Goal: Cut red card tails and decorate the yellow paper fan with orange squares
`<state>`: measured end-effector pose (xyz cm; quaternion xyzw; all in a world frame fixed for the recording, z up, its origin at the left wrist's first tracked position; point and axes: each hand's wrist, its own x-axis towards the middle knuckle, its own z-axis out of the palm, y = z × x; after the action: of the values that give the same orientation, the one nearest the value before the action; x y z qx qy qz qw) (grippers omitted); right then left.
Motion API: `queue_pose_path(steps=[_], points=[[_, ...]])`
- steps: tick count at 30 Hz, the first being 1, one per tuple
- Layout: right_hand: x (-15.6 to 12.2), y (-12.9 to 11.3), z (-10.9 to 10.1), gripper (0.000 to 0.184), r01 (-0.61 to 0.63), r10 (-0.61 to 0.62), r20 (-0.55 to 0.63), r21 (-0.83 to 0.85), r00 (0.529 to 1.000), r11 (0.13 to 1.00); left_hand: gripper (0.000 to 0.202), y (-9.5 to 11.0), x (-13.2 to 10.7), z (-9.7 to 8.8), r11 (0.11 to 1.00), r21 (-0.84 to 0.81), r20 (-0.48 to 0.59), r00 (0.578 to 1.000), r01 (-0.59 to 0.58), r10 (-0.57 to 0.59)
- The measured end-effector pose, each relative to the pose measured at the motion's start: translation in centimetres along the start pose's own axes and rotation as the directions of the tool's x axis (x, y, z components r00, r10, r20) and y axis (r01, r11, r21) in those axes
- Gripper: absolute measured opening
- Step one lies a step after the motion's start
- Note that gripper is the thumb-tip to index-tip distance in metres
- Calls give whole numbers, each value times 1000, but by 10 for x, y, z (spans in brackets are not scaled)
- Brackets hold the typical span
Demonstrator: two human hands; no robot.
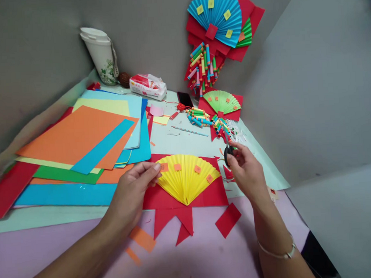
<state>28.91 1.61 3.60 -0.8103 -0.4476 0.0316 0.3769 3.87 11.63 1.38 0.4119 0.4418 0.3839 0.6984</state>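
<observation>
A yellow pleated paper fan (186, 181) with small orange squares lies glued on a red paper backing (184, 214) in front of me. My left hand (132, 192) rests on the fan's left edge, thumb and fingers pinching it. My right hand (244, 169) hovers just right of the fan, its fingers closed round black-handled scissors (228, 153). A loose red paper square (228, 220) lies below the right hand. Orange paper scraps (143, 239) lie by my left wrist.
A stack of coloured paper sheets (88, 145) covers the left of the table. A green fan craft with rolled paper tubes (221, 107) lies farther back, a blue one (217, 19) hangs on the wall. Paper cups (100, 56), a tissue pack (147, 86) and a phone (184, 99) stand at the back.
</observation>
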Motion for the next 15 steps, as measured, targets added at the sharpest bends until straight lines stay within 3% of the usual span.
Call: queue_pose_path(steps=[2, 4, 9, 15], points=[[-27, -16, 7, 44, -50, -4, 156, 341, 988, 939, 21, 1, 0, 1, 997, -78, -21, 1000, -15, 13], [-55, -29, 18, 44, -133, -12, 279, 494, 960, 859, 20, 2, -1, 2, 990, -137, -30, 999, -29, 25], [-101, -39, 48, 44, -166, -80, 382, 569, 921, 805, 19, 7, -3, 4, 975, -215, -36, 998, -57, 50], [-113, -39, 64, 45, -63, -150, 354, 525, 923, 849, 19, 6, -5, 3, 965, -259, -29, 999, -44, 38]])
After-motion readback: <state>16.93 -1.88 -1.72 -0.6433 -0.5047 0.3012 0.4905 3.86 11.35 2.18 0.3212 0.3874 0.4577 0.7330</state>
